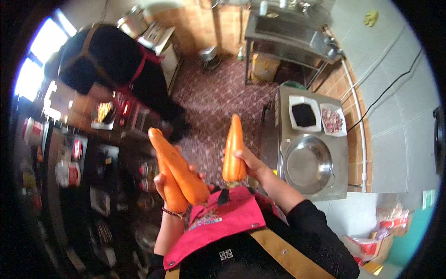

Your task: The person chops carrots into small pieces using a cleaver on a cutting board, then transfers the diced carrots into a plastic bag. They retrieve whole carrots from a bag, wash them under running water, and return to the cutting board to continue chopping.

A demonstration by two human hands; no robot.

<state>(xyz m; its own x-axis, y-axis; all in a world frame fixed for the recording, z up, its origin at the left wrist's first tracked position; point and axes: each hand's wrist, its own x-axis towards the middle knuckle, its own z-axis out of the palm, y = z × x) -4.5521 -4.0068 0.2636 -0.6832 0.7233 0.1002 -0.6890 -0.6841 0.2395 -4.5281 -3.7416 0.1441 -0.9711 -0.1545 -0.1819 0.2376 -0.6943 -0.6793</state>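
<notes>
My left hand (160, 185) grips two large orange carrots (184, 171) side by side, their tips pointing away from me and their thick ends close to my pink apron (226, 212). In my right hand (251, 162) is a carrot bundle (233, 153), held with the narrow end away from me; whether it is one carrot or two pressed together I cannot tell. Both hands are in front of my body above the floor, apart from each other. The palms are mostly hidden behind the carrots.
To the right, a metal counter (286, 94) bears a steel basin (308, 165), a white tray (296, 101) of dark material and another tray (343, 117) of reddish pieces. A bending person (115, 52) is at the upper left. Dark shelves (52, 157) with containers line the left.
</notes>
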